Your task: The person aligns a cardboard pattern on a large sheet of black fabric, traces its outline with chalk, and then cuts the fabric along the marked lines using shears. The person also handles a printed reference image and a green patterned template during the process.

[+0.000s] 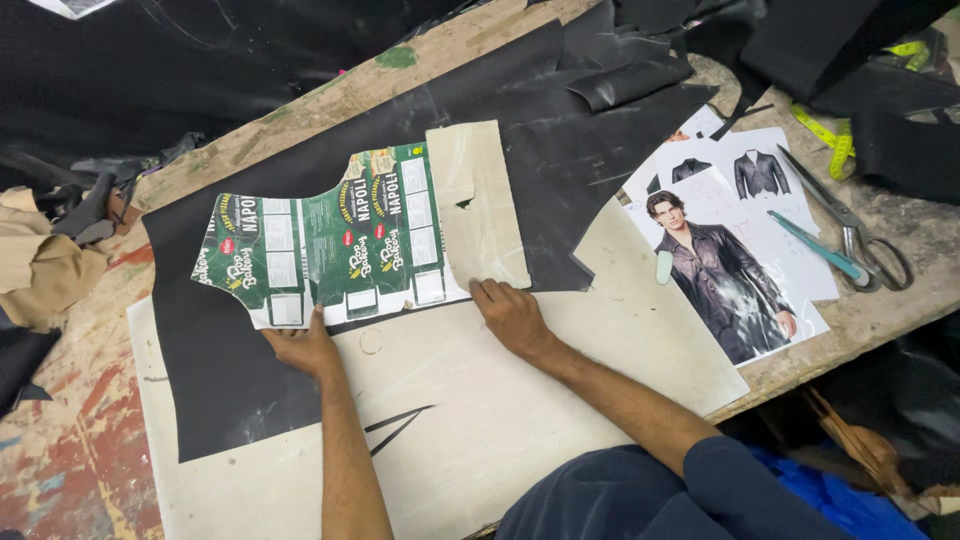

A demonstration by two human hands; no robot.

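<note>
A cardboard pattern piece (350, 235), cut from green and white printed food boxes with a plain beige part on its right, lies flat on a large sheet of black leather (560, 150). My left hand (300, 347) presses down on the pattern's lower left edge, fingers curled at the rim. Flat on the lower right edge, by the beige part, rests my right hand (512, 315), fingers spread. Neither hand holds a tool.
The leather lies on a pale cutting board (520, 400) atop a worn wooden table (70, 400). To the right are printed jacket photos (735, 250), scissors (850, 225), a teal-handled knife (815, 245), a yellow measuring tape (835, 145) and leather scraps (625, 80).
</note>
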